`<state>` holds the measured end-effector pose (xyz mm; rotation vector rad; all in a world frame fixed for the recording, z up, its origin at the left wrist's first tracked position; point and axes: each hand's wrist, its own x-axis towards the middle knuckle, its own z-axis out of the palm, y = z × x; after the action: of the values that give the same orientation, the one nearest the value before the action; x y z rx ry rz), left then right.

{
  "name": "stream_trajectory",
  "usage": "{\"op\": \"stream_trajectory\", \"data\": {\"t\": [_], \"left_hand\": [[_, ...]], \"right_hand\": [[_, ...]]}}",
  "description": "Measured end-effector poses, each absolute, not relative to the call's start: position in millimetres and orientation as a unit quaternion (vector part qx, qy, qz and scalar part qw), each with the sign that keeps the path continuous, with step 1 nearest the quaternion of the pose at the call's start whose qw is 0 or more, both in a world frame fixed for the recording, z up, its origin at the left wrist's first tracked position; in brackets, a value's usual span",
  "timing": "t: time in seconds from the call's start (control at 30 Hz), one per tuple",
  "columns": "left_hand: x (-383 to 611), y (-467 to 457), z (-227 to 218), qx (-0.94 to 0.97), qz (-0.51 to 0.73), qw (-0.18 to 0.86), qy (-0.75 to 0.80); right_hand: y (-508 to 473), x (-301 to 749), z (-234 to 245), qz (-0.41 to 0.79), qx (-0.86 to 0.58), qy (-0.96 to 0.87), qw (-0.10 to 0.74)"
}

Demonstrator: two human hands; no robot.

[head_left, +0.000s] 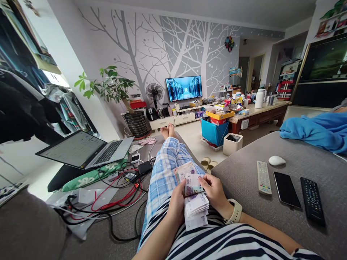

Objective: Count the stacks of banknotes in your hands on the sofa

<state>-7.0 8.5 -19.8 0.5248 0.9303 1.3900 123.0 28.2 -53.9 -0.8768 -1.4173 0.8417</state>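
Observation:
I sit on a grey sofa (271,216) with my legs in blue checked trousers (165,162) stretched out ahead. My left hand (177,204) grips a folded stack of banknotes (193,202) over my lap, fingers wrapped round its left edge. My right hand (214,191), with a pale watch (235,213) on the wrist, pinches the top note of the stack between thumb and fingers. The notes fan out above and below both hands.
A white remote (264,177), a black phone (286,189), a black remote (312,200) and a white mouse (277,160) lie on the sofa to my right. An open laptop (86,150) and tangled cables (116,202) lie on my left. A blue blanket (317,130) is at far right.

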Motion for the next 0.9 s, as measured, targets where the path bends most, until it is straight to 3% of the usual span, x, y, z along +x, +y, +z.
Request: {"op": "stream_trajectory", "data": {"t": [0.5, 0.9], "left_hand": [[-2, 0, -2, 0.258, 0.617, 0.604, 0.434], [-11, 19, -25, 0.229, 0.596, 0.631, 0.440]], "right_hand": [[18, 124, -48, 0.359, -0.335, -0.628, 0.603], [15, 124, -46, 0.350, -0.344, -0.634, 0.598]]}}
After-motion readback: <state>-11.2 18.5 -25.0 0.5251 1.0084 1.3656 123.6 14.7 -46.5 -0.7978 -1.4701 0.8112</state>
